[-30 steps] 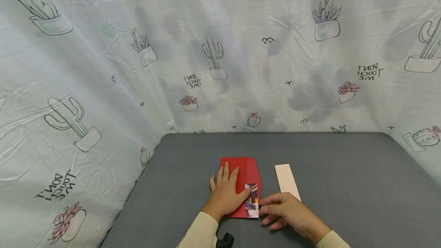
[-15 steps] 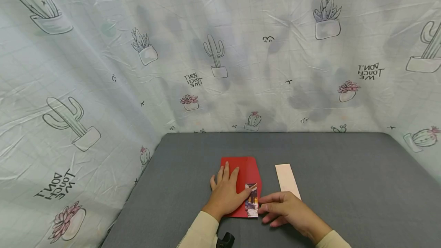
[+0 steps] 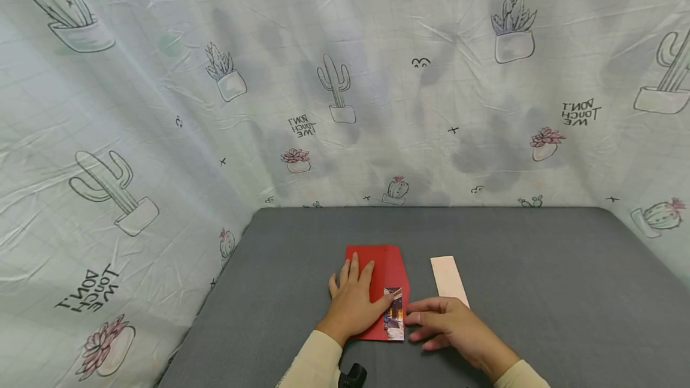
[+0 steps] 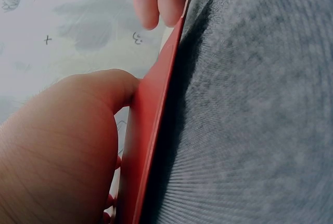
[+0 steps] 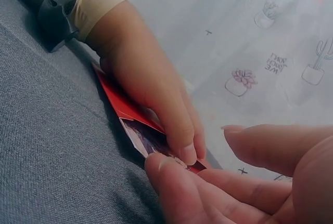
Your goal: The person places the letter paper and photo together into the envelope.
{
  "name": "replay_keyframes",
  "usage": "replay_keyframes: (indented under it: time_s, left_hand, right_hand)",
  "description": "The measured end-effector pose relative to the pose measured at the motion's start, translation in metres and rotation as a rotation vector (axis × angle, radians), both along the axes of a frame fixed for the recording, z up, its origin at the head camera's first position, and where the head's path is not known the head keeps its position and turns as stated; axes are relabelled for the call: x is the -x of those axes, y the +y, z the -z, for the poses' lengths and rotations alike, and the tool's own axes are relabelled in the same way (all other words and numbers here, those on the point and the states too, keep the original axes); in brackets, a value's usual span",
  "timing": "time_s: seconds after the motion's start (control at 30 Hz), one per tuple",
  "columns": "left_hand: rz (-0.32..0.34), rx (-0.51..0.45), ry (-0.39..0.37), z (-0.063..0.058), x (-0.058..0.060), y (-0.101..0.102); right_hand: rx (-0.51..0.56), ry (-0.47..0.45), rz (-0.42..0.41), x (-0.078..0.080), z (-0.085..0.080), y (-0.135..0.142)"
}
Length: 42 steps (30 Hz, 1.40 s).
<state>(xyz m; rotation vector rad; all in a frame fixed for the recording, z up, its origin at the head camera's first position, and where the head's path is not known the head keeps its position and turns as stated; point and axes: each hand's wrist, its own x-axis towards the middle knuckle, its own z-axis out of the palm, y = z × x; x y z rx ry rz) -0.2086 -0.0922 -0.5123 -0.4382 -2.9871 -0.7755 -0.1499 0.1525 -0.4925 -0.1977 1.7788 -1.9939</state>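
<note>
A red envelope (image 3: 384, 262) lies on the grey table, its flap side to the right. My left hand (image 3: 353, 307) rests on it with spread fingers, the thumb pressing a colourful printed card (image 3: 395, 319). In the right wrist view this card (image 5: 148, 138) sticks out past the envelope's pocket edge. My right hand (image 3: 453, 331) is beside the card's right edge, fingers loosely bent. The right wrist view has its fingertips (image 5: 164, 169) at the card's edge and its thumb raised apart, pinching nothing. The card's inner part is hidden inside or under the red paper.
A pale pinkish strip of paper (image 3: 447, 277) lies on the table (image 3: 302, 244) right of the envelope, partly behind my right hand. A black device (image 3: 354, 374) is strapped at the left wrist. Cactus-printed cloth (image 3: 377, 88) hangs behind and around the table.
My right hand's fingers have risen slightly at the card's edge. The left hand, envelope and pale strip stay in place.
</note>
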Motion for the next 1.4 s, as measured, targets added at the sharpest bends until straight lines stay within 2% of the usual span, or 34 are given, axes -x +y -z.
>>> replay_keyframes:
  time_s: [0.23,0.9,1.13,1.4]
  left_hand:
    - [0.001,-0.001,-0.001,0.0007,0.0002,-0.0001]
    - [-0.008,0.023,-0.001,0.0002,0.0010,0.0011]
    - [-0.006,0.014,-0.010,-0.0009,-0.0001,0.0009]
    - [-0.007,0.017,-0.016,-0.0009,0.0003,0.0010]
  right_hand:
    - [-0.014,-0.012,0.022,0.0007,0.0013,0.0015]
    - [0.063,-0.073,-0.047,0.0005,0.0010,0.0021]
    - [0.073,-0.054,-0.059,-0.0012,0.0027,-0.0001]
    - [0.069,-0.067,-0.037,-0.0010,0.0029,0.0001]
